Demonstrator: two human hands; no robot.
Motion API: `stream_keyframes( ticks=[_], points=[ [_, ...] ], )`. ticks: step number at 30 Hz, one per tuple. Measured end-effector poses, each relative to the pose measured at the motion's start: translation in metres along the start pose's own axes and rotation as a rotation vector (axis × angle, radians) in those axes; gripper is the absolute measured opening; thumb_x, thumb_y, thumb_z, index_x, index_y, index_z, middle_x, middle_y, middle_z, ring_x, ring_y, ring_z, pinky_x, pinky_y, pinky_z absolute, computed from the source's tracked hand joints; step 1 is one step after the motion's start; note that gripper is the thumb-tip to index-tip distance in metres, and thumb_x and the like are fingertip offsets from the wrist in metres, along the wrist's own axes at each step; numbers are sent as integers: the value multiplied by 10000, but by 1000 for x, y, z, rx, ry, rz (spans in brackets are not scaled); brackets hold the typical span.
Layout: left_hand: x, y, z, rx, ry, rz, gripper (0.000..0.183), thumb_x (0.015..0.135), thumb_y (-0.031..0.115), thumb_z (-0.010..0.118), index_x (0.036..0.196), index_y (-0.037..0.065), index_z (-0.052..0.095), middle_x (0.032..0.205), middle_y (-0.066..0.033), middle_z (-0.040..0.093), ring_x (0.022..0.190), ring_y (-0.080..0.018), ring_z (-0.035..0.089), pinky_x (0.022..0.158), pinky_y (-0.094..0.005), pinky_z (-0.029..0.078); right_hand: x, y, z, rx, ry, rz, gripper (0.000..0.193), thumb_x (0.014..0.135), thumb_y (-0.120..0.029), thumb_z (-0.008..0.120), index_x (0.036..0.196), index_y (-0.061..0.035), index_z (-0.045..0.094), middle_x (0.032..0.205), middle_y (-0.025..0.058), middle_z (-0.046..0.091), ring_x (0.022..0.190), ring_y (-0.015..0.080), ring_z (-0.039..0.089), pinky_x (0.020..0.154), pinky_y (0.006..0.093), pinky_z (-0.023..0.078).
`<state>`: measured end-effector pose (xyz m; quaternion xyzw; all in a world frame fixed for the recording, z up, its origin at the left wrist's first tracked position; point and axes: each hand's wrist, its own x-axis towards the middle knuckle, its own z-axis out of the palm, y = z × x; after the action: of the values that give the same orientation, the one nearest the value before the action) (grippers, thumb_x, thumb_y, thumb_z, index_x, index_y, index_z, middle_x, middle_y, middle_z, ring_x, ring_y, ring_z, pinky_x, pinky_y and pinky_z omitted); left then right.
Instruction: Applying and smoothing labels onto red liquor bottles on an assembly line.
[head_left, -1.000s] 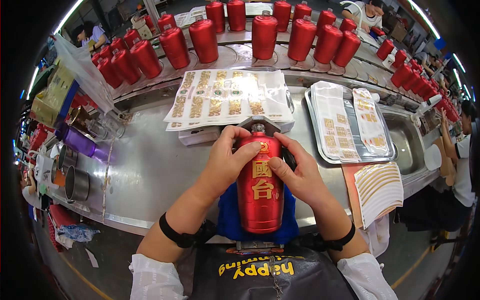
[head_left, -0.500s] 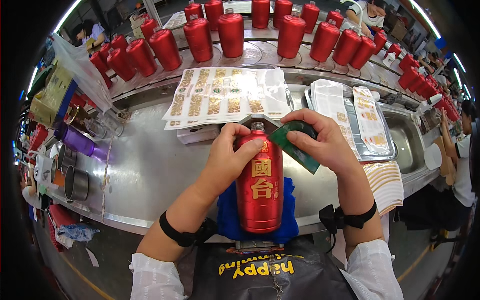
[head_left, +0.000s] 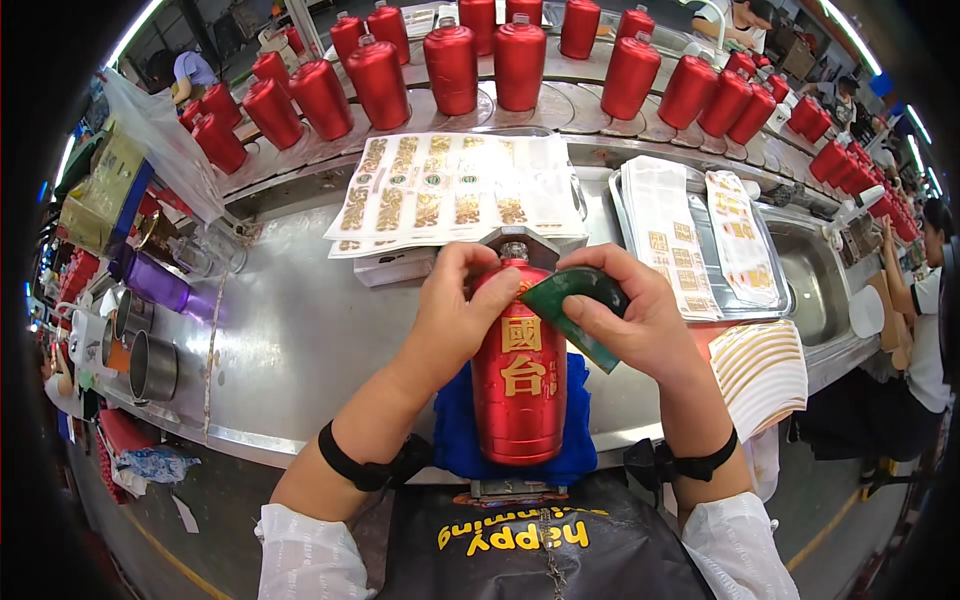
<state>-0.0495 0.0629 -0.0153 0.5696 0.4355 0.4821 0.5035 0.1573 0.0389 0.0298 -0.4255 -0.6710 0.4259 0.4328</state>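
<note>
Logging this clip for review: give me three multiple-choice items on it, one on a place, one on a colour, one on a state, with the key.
1. Where does the bottle in hand lie?
A. on a blue cloth at the near table edge
B. in the sink
C. on the far conveyor

2. What colour is the scraper in the right hand?
A. yellow
B. green
C. white

3. How does the left hand stand to the bottle?
A. clear of it, on the table
B. lifting it off the table
C. resting on its upper part, steadying it

Key: 1 A, the blue cloth shows under and beside the bottle. 2 B, the thin flat piece pinched in the fingers is dark green. 3 C, the fingers wrap the shoulder near the neck while the bottle lies on the cloth.
</note>
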Motion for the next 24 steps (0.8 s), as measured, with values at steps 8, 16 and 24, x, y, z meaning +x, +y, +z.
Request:
stream_keyframes(
  ticks=[8,16,24],
  points=[
    [-6,21,-21,672,-200,801,375,848,131,644,1217,66,624,1140,-101,656,1135,-310,509,969,-414,395,-15,22,2,7,188,81,279,857,-143,671,1099,-26,592,895,73,663,803,115,617,723,263,504],
    [-12,9,-22,346,-103,419,456,969,234,498,1344,-24,472,1262,-239,536,1169,-369,510,1011,-416,377,22,-17,-2,-276,-47,-128,187,773,-100,702,951,-76,650,804,77,643,740,182,641,680,321,489],
    [-47,1,-19,257,-5,251,633,994,284,502,1448,-86,261,1335,-284,483,1244,-385,470,1054,-407,351,50,-13,5,-499,64,-273,145,769,-67,675,909,-51,637,820,117,608,785,306,621,702,391,502]
  ],
)
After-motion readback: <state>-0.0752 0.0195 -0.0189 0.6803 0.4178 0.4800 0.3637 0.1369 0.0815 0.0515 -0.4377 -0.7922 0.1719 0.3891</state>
